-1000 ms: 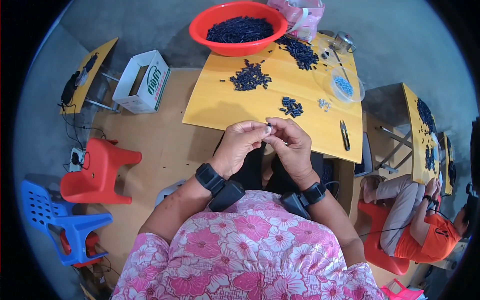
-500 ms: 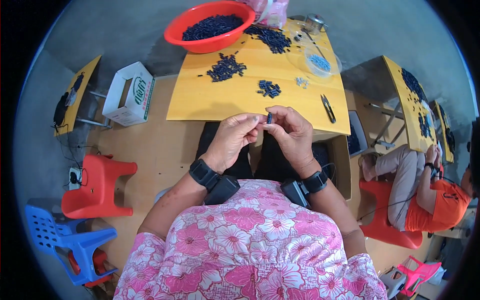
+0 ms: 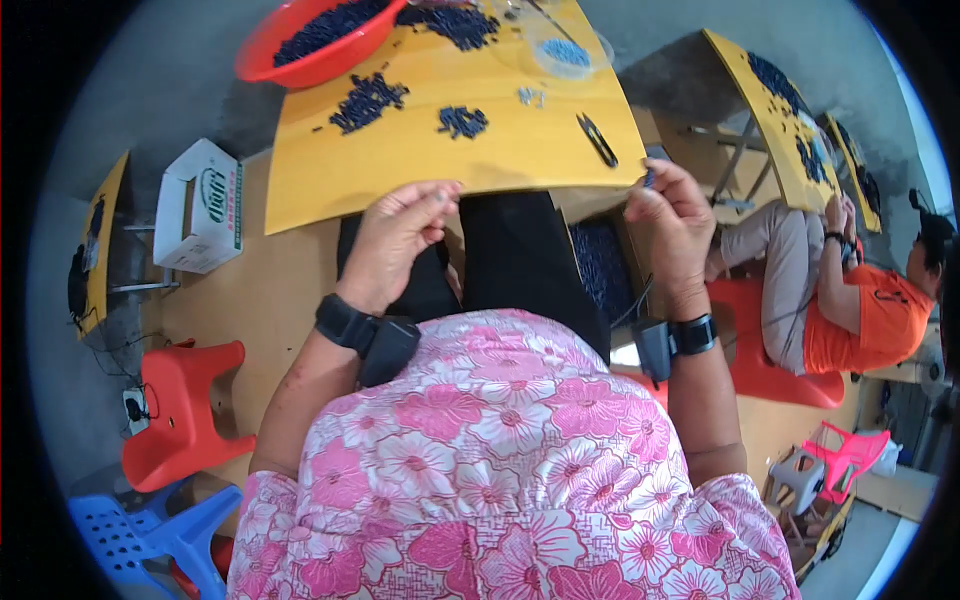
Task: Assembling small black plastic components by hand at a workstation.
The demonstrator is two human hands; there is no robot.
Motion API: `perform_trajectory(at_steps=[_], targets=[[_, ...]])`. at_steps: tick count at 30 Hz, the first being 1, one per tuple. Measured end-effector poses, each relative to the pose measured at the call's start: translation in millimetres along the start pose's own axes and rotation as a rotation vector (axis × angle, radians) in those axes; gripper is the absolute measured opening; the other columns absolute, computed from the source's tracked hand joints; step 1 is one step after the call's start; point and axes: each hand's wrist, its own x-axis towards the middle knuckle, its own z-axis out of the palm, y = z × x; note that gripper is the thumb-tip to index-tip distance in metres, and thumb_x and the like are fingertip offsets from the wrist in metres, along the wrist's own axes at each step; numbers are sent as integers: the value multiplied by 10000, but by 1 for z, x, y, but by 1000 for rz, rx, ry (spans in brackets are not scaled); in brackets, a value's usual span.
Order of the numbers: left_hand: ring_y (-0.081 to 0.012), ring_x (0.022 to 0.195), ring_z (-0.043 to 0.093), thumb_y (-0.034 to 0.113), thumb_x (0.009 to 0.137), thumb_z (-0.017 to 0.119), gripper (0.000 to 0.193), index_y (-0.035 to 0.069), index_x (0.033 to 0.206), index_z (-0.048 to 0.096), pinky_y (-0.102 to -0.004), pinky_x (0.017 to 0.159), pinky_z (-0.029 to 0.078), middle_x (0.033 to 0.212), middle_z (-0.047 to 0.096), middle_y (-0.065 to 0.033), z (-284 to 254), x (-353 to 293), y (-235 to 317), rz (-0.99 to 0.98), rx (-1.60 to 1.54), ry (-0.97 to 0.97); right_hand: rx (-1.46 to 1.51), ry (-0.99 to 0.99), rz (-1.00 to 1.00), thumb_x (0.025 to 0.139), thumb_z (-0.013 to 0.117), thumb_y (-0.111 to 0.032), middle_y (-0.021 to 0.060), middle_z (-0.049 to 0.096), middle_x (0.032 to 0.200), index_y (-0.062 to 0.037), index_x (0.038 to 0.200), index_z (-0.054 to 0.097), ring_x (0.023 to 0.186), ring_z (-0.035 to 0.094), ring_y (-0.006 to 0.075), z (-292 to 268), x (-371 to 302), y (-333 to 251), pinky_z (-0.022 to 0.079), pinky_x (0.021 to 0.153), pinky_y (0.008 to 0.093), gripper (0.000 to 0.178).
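My right hand is raised just past the table's right front corner. Between its thumb and fingertips it pinches a small dark blue cylindrical piece. My left hand hovers by the front edge of the yellow table, thumb pressed to its fingers; whatever is between them is too small to make out. On the tabletop lie a small group of dark pieces, a larger pile of them further left, and a pair of black thread snips. A few whitish bits are scattered behind the snips.
At the back stand a red basin of dark pieces and a clear tub with light blue bits. Below my right hand sits a box of dark pieces. A person in orange works at another table on the right. Red stool at left.
My hands, earlier together over the dark piece, have come apart. The right has carried the piece to the right; the left has drawn away leftward. The whole view has shifted too.
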Motion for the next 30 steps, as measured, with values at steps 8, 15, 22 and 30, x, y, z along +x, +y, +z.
perform_trajectory(at_steps=[8,15,22,30], targets=[[-33,802,580,177,991,605,213,35,1137,667,-181,729,482,953,658,8,-42,-15,-18,-31,-9,160,-283,75,431,838,696,10,-3,599,815,-11,1148,652,695,596,98,-51,-42,87,516,630,230,314],[-41,816,594,130,963,629,157,45,1068,710,-197,729,488,994,700,-11,-39,0,-14,-34,123,167,-783,-27,405,820,685,39,107,683,839,-9,1147,654,725,648,153,-77,-44,148,538,673,279,332],[-41,800,584,45,921,654,90,3,968,718,-211,679,469,880,673,-2,-50,19,-10,256,364,265,-617,-221,54,837,696,9,48,637,749,-5,907,708,656,588,103,34,18,56,461,600,236,73],[-256,776,641,7,801,689,48,40,836,681,-324,688,499,826,653,-103,-101,42,29,558,988,639,-604,-471,-143,846,674,33,76,625,743,-16,908,693,657,596,149,124,75,52,472,628,258,81]])
